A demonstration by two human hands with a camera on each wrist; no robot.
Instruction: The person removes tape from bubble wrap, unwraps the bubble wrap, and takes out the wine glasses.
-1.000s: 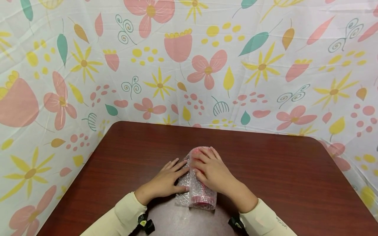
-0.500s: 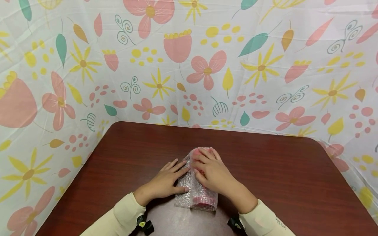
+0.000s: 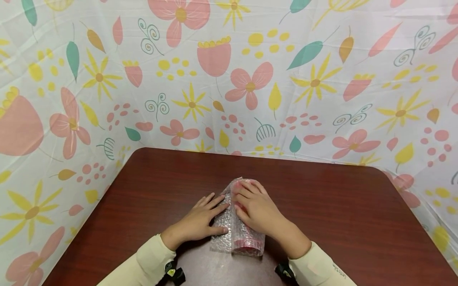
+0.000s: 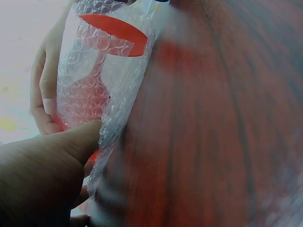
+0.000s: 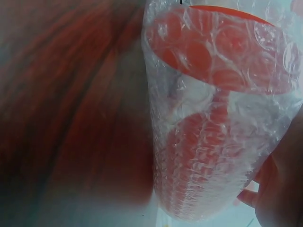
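A red goblet (image 5: 199, 137) with a flat round foot and a thin stem lies on its side, wound in clear bubble wrap (image 3: 249, 234). It shows through the layers in both wrist views. My right hand (image 3: 259, 208) lies over the roll, its fingers bent round it. On the left, a flat strip of the wrap (image 3: 222, 240) sticks out from under the roll. My left hand (image 3: 196, 220) rests spread out there, fingers straight, thumb and fingertips on the strip. In the left wrist view the left thumb (image 4: 85, 137) touches the wrap's edge.
A dark reddish-brown wooden table (image 3: 322, 198) with rounded far corners carries everything. Behind and to the left hangs a white cloth (image 3: 214, 99) with flower and leaf prints. A pale, glossy surface (image 3: 222, 270) shows at the near edge between the sleeves.
The wrapped roll has shifted very slightly to the right, and a little more of the flat strip shows. Both hands keep nearly the same place. The head view has drifted a little.
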